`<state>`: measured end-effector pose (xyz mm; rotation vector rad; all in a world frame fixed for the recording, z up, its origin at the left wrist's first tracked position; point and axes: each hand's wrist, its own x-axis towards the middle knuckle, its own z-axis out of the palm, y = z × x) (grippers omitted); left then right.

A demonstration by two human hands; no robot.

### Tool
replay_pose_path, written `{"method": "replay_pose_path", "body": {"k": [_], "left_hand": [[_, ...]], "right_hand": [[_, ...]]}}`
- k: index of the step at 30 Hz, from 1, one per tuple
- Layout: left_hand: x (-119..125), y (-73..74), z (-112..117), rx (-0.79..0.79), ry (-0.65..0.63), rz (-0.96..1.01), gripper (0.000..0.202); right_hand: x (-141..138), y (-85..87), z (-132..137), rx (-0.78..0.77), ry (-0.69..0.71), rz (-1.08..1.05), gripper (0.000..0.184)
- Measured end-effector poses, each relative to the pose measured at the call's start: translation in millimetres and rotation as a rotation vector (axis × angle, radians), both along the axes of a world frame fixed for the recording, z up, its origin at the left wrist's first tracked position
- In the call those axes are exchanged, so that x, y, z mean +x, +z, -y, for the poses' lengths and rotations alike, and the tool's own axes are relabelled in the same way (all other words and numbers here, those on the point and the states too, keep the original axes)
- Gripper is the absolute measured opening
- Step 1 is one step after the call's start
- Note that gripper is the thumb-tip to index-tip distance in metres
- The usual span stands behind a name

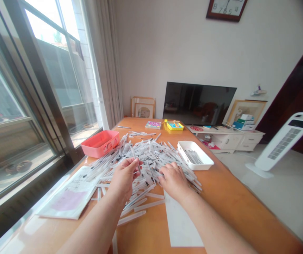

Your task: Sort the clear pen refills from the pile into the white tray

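My left hand [126, 176] is closed, with a pale pen [133, 152] pinched between thumb and fingers and tilted upward over the pile. Around both hands spreads a large heap of translucent white pens [151, 151], some with dark ends. My right hand [174, 179] rests at the right side of this heap, palm down. Its fingers curl inward among the pens; whatever lies between the fingertips is hidden. Beyond it, a white tray [206, 163] holds several pens [193, 157] lying side by side.
A pink basket [94, 150] stands left of the heap, near a booklet [68, 197]. White paper [181, 225] lies under my right forearm. A yellow box [175, 126] and a colourful book [153, 125] are at the table's far end. A tower fan [283, 141] stands on the right.
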<state>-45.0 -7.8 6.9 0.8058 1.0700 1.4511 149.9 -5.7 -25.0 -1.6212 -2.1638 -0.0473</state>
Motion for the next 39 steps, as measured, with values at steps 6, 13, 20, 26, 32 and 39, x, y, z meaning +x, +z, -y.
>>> {"method": "replay_pose_path", "body": {"k": [6,13,20,26,32,39], "left_hand": [[-0.3,1.0,0.5,0.008,0.008,0.025,0.032],[4.1,3.2,2.5,0.034,0.001,0.161,0.03],[5.3,1.0,2.8,0.051,-0.029,0.208,0.027],[9.9,2.3,5.4,0.043,-0.04,0.21,0.029],[15.5,2.5,8.1,0.043,-0.06,0.191,0.034],[18.0,-2.5,8.8,0.048,-0.098,0.136,0.034]], "right_hand": [[4.0,4.0,-0.9,0.002,0.048,-0.314,0.008],[-7.0,16.8,16.7,-0.505,0.193,-1.071,0.019],[-14.3,18.1,22.4,-0.637,0.189,-1.174,0.022],[-18.3,19.2,23.3,-0.671,0.17,-1.185,0.022],[-18.8,16.3,21.1,-0.67,0.165,-1.188,0.023],[-18.7,17.1,21.8,-0.659,0.164,-1.221,0.024]]}}
